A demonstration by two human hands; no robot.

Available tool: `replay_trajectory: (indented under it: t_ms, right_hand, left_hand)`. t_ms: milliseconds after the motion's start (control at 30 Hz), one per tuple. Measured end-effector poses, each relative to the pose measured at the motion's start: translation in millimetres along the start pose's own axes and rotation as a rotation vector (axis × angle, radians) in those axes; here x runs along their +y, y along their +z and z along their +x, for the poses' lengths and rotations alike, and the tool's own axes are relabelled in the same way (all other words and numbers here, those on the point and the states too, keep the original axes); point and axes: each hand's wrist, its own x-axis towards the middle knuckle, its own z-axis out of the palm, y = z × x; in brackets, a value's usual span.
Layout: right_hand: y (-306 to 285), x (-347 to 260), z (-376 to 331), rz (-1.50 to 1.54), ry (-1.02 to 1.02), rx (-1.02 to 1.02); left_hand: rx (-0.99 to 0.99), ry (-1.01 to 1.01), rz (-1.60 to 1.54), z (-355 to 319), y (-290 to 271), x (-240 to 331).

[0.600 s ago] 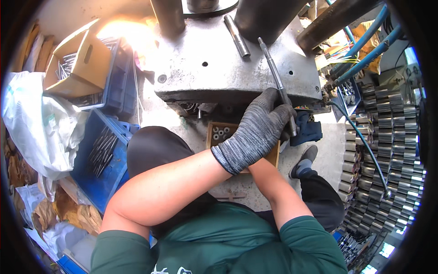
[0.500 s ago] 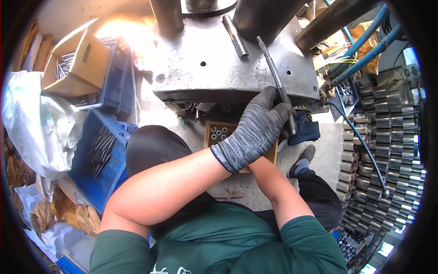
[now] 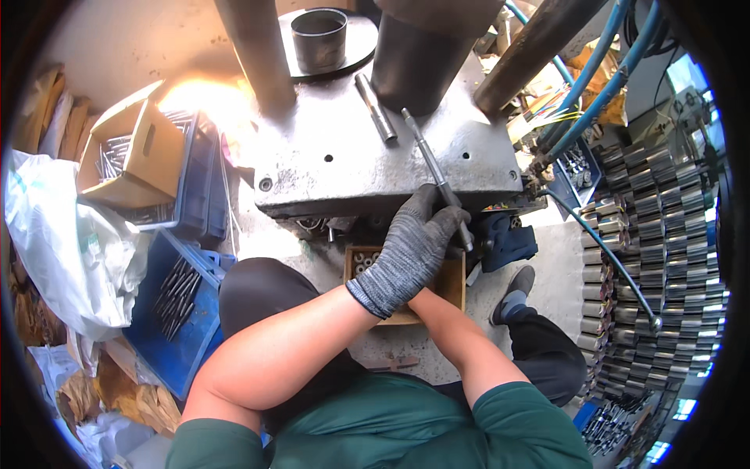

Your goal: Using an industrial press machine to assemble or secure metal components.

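My left hand [image 3: 418, 246], in a grey knitted glove, is closed around the lower part of a slim steel rod [image 3: 432, 160]. The rod slants up and away to the left, its stepped, narrower tip above the metal machine table [image 3: 375, 172]. My right forearm [image 3: 449, 324] reaches in below the left one, and the glove hides the right hand, so its fingers do not show. Beneath both hands is a wooden box [image 3: 402, 319] with several small metal rings [image 3: 362, 264] in its left part. A short steel tube [image 3: 376, 108] lies on the machine table just beyond the rod's tip.
Thick dark columns [image 3: 410, 62] rise from the machine table beside an open metal cylinder [image 3: 319, 43]. To the left, a blue bin [image 3: 148, 328] holds dark rods, near a cardboard box [image 3: 144, 160] of metal pins. Stacked shiny cylinders [image 3: 656, 258] and blue hoses [image 3: 598, 90] occupy the right.
The view has shifted, so the machine table sits lower and further left and more of the metal cylinder and wooden box shows. My left hand still grips the rod, nearly unchanged relative to the table.
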Motion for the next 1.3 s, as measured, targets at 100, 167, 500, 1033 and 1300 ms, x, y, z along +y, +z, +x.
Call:
replay_trajectory:
  t_ms: [100, 167, 500, 1033, 1300]
  right_hand:
    - [-19.0, -9.6, -3.4, 0.027, -0.02, 0.022]
    - [-32.0, -8.9, -0.6, 0.013, -0.034, 0.051]
    - [-114.7, -313.1, -104.7, -1.18, -0.065, -0.292]
    - [-233.3, -419.8, 13.1, -1.477, -0.079, 0.254]
    - [-227.5, -417.1, -25.6, -1.291, -0.294, 0.487]
  left_hand:
    - [-0.018, 0.006, -0.039, 5.0, 1.4, -7.9]
    - [-0.011, 0.036, -0.051, 6.3, 4.0, -12.9]
    - [0.057, 0.039, -0.104, -6.7, 5.3, 8.3]
    - [0.144, 0.162, 0.023, 25.1, -4.8, -17.0]
    - [0.19, 0.161, 0.112, 27.7, -10.5, -5.7]
